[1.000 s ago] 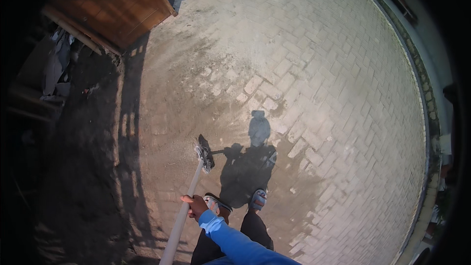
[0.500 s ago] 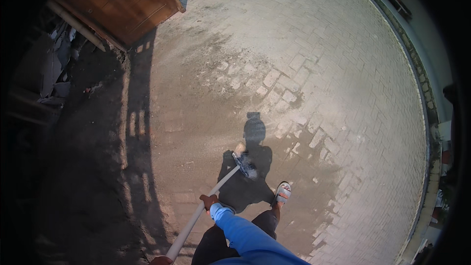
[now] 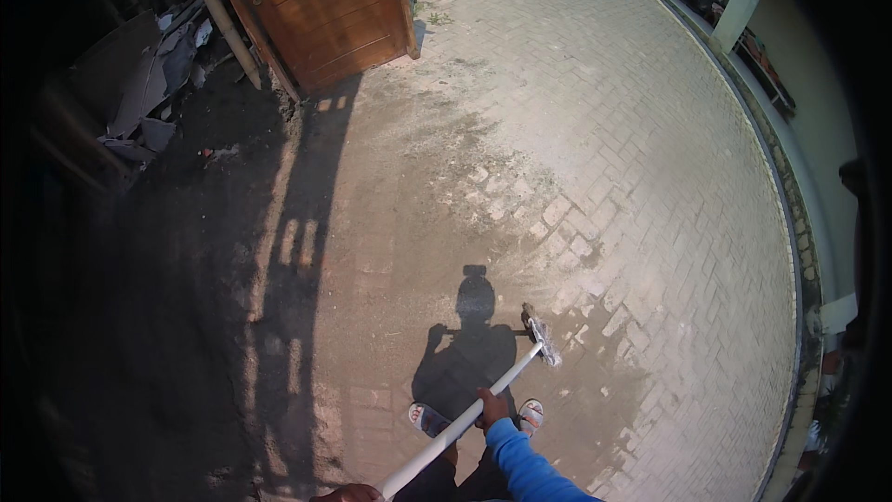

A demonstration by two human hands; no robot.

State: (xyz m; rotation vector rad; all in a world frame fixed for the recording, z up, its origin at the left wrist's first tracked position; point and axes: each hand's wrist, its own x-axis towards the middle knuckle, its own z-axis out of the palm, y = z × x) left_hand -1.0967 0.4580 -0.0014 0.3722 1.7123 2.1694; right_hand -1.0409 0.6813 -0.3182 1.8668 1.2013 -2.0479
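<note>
A long-handled brush has a white handle [image 3: 465, 423] and a head [image 3: 541, 339] resting on the sandy brick paving [image 3: 595, 177] in front of my feet. My right hand [image 3: 492, 406], in a blue sleeve, is closed around the middle of the handle. My left hand [image 3: 348, 495] shows only partly at the bottom edge, at the handle's near end, and seems to grip it. My sandalled feet [image 3: 427, 418] stand just behind the brush, in my own shadow.
A brown wooden gate [image 3: 325, 9] stands at the far left, with a pole and grey debris [image 3: 149, 84] beside it on dark soil. A kerb and a wall with a white pillar [image 3: 739, 0] line the right side. Sand covers the middle paving.
The brush head has swung from my left across to my right front. My feet have shifted and the view has tilted up, so more of the gate shows.
</note>
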